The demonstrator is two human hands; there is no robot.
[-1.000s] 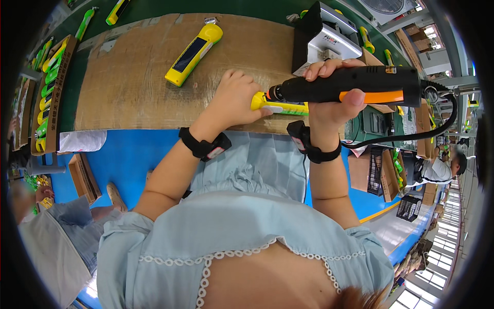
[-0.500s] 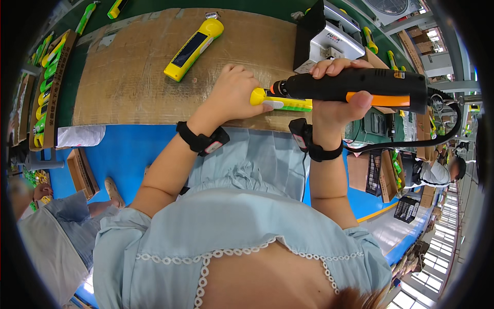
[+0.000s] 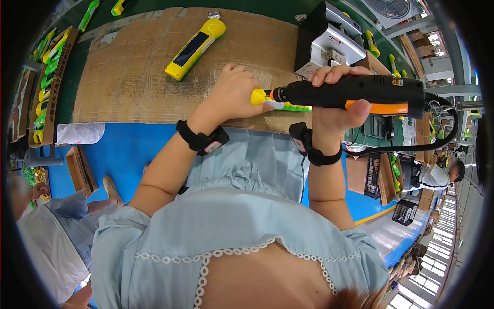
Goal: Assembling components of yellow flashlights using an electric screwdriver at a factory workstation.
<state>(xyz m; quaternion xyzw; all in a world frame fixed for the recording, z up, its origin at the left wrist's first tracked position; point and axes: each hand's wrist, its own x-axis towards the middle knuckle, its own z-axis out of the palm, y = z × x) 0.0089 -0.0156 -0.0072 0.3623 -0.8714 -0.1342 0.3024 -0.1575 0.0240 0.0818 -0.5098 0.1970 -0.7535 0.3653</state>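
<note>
My left hand [image 3: 232, 95] is closed on the head end of a yellow-and-green flashlight [image 3: 259, 96], pressing it on the cardboard near the table's front edge. My right hand [image 3: 334, 117] grips a black-and-orange electric screwdriver [image 3: 355, 91], held nearly level and pointing left. The screwdriver's tip meets the flashlight close to my left thumb; whether a screw is there is too small to tell. Most of the flashlight's body lies beneath the screwdriver and my right hand. Farther off, a second yellow flashlight [image 3: 196, 49] with a dark panel lies untouched.
A cardboard sheet [image 3: 128, 67] covers the table. Behind the screwdriver stands a silver-and-black machine [image 3: 329, 44]. A carton [image 3: 60, 77] of flashlights stands at the left edge. From the screwdriver a black cable [image 3: 455, 123] loops at right. Another person [image 3: 56, 242] is at lower left.
The screwdriver has dropped slightly toward me, its tip now lower against the flashlight. My left hand and the flashlight have stayed in place.
</note>
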